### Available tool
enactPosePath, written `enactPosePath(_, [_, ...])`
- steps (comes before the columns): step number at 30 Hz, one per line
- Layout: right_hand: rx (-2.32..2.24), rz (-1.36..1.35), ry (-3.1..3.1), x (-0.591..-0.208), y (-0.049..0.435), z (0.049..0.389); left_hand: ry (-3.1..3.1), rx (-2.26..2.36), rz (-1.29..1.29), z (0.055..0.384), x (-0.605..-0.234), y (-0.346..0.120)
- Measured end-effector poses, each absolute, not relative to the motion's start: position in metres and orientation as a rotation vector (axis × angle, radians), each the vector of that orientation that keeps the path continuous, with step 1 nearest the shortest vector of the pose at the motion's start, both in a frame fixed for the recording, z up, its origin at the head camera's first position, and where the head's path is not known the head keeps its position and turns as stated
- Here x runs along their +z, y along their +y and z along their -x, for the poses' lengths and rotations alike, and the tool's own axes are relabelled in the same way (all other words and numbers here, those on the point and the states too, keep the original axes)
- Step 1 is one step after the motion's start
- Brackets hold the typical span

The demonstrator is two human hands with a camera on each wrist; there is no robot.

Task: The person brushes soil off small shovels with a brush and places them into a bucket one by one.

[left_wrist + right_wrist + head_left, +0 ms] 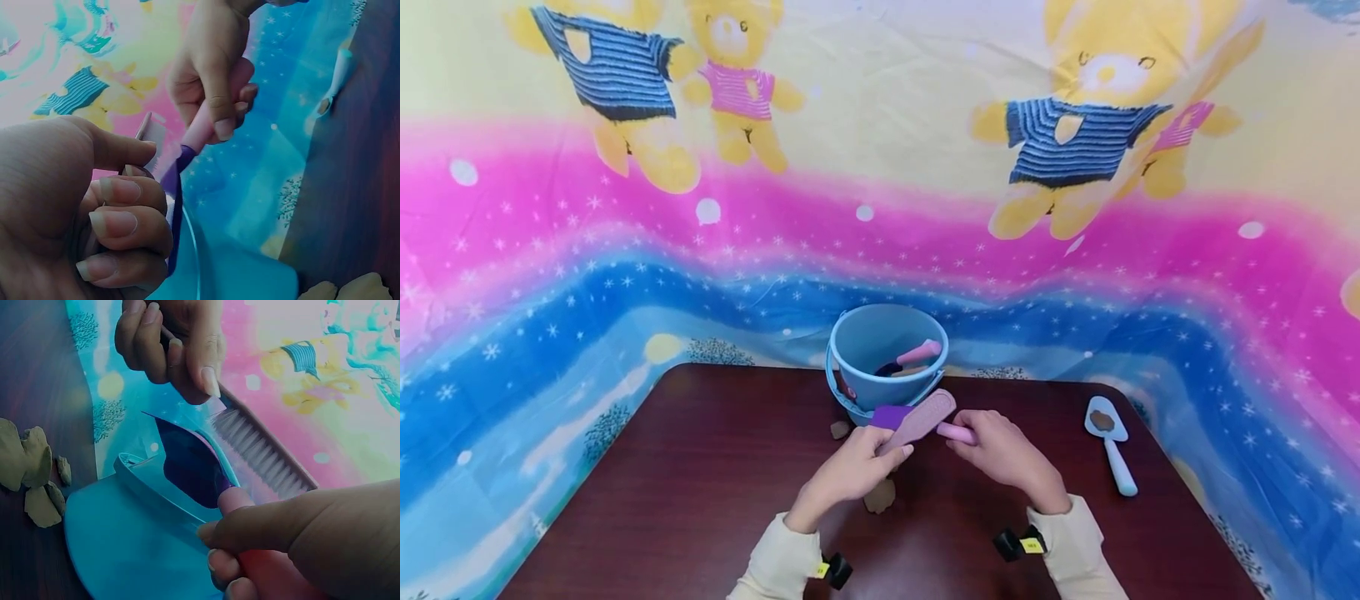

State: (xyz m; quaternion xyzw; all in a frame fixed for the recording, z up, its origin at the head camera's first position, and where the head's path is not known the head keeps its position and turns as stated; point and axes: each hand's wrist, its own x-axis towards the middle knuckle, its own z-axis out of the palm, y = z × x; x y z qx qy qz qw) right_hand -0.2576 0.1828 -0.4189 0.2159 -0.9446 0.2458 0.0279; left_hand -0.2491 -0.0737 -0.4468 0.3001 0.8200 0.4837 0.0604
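Observation:
My left hand (pixel 853 467) grips a brush (pixel 931 412) by its handle; its pinkish back faces up in the head view. White bristles (pixel 265 453) point down toward a toy shovel in the right wrist view. That shovel has a purple blade (pixel 190 465) and a pink handle (pixel 957 433), which my right hand (pixel 1000 447) holds. Both tools are over the near side of a light blue bucket (pixel 887 388). Inside the bucket leans another pink-handled tool (pixel 919 353), its lower end partly hidden.
Flat brown pieces (pixel 880 497) lie on the dark table (pixel 715 483) in front of the bucket, partly behind my left hand. At the right, a pale blue trowel (pixel 1120 467) carries a brown piece (pixel 1102 420). A bear-printed cloth (pixel 880 233) surrounds the table.

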Motion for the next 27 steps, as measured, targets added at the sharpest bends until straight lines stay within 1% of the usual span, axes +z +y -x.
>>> enactPosePath(14, [0.645, -0.562, -2.919, -0.416, 0.182, 0.255, 2.52, 1.441, -0.887, 0.249, -0.454, -0.069])
enactPosePath(27, [0.641, -0.595, -2.907, -0.412, 0.197, 0.255, 2.455, 1.486, -0.846, 0.254, -0.455, -0.082])
